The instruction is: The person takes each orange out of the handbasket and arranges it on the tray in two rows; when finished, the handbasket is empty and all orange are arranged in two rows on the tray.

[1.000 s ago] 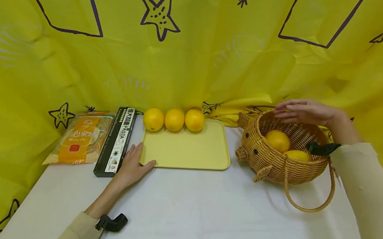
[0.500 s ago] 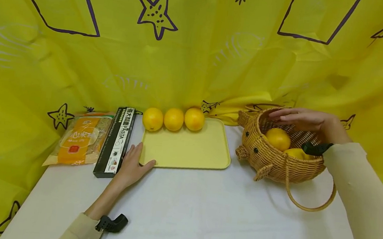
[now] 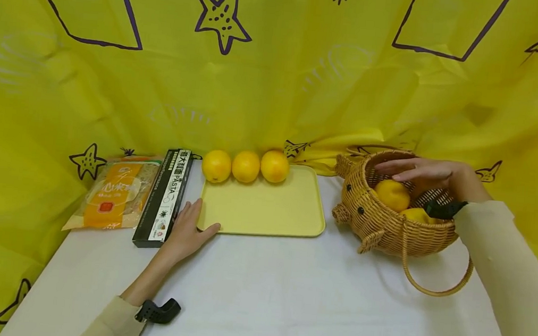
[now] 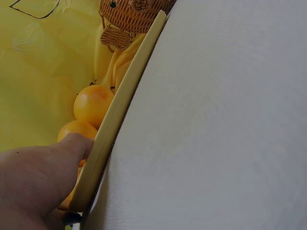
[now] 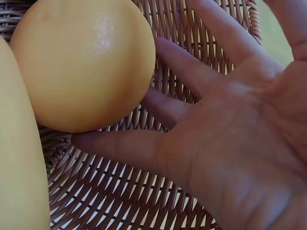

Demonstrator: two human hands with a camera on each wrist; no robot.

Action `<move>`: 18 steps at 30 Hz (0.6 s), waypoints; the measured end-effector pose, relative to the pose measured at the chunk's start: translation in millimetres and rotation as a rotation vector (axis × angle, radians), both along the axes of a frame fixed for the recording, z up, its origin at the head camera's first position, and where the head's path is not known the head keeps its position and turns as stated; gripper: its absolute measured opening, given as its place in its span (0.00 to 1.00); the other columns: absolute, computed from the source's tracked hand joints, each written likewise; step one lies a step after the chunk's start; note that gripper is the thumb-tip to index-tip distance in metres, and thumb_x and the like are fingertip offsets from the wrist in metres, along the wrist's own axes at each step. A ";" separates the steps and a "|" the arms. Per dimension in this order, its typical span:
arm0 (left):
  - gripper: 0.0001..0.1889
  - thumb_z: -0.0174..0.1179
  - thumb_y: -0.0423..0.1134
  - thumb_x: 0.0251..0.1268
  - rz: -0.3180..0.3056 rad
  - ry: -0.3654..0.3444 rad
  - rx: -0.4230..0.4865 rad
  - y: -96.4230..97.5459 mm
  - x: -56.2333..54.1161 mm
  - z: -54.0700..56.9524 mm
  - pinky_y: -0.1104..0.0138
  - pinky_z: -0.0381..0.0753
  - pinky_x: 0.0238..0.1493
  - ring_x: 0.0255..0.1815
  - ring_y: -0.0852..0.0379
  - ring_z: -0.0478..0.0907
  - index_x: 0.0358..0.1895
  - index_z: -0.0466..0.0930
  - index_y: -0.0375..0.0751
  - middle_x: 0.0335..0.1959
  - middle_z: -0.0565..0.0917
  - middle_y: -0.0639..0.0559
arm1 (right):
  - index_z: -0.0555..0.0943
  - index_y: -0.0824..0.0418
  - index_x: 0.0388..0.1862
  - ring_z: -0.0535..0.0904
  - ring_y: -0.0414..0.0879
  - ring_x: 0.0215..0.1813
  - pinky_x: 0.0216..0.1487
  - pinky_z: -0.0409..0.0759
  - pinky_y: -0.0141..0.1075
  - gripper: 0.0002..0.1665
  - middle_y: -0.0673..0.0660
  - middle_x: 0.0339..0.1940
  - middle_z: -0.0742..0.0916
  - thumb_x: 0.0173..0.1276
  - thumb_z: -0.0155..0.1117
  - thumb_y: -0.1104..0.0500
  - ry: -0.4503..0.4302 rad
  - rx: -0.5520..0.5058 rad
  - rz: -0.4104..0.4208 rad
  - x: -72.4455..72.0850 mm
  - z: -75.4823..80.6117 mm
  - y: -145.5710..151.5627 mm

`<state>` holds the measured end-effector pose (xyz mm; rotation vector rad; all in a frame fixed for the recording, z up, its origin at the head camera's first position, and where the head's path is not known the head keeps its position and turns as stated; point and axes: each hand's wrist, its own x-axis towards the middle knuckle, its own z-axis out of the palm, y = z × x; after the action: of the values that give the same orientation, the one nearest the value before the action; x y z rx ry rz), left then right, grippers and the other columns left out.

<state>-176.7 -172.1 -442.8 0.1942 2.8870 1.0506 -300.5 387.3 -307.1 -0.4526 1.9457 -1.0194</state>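
A wicker basket (image 3: 388,237) with a pig's face stands on the right, holding an orange (image 3: 392,195) and a yellow fruit (image 3: 415,215) whose kind I cannot tell. My right hand (image 3: 434,174) reaches inside; in the right wrist view its fingers (image 5: 129,147) spread beside and behind the orange (image 5: 88,62), not closed round it. At the front left corner of a pale yellow tray (image 3: 265,210) rests my left hand (image 3: 187,235), fingers extended along its side and thumb at the front edge. Three oranges (image 3: 245,166) line the tray's back left.
Left of the tray lie a black pasta box (image 3: 162,201) and an orange-labelled food packet (image 3: 115,192). The basket's handle (image 3: 436,293) droops toward the front. Behind everything hangs a yellow patterned cloth (image 3: 267,82); the table (image 3: 286,297) is white.
My right hand has come down and slightly left, from above the basket's rim to beside the orange inside. The left hand has stayed at the tray.
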 end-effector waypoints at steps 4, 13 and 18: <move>0.48 0.57 0.53 0.67 0.002 -0.008 -0.003 -0.3 0.8 2.4 0.40 0.36 0.77 0.80 0.34 0.34 0.77 0.40 0.29 0.78 0.47 0.32 | 0.44 0.56 0.80 0.68 0.44 0.69 0.66 0.73 0.55 0.37 0.66 0.80 0.48 0.78 0.45 0.58 -0.051 0.042 0.015 -2.2 -1.2 -2.9; 0.47 0.57 0.52 0.67 0.005 -0.003 -0.011 1.8 0.8 2.0 0.40 0.36 0.77 0.80 0.33 0.35 0.76 0.40 0.28 0.78 0.48 0.31 | 0.58 0.47 0.77 0.75 0.42 0.63 0.63 0.77 0.40 0.32 0.48 0.65 0.72 0.77 0.45 0.63 -0.202 -0.015 0.066 -6.5 -9.0 -0.6; 0.47 0.57 0.52 0.68 0.010 0.002 -0.015 1.5 0.4 0.5 0.39 0.36 0.77 0.80 0.33 0.36 0.76 0.41 0.28 0.78 0.48 0.31 | 0.58 0.47 0.77 0.75 0.42 0.63 0.64 0.77 0.39 0.32 0.49 0.66 0.71 0.77 0.46 0.64 -0.192 0.006 0.063 -6.8 -10.5 -0.1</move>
<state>-176.2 -170.6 -442.3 0.1807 2.8996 1.0307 -307.3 387.3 -317.6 -0.3953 1.7533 -0.9804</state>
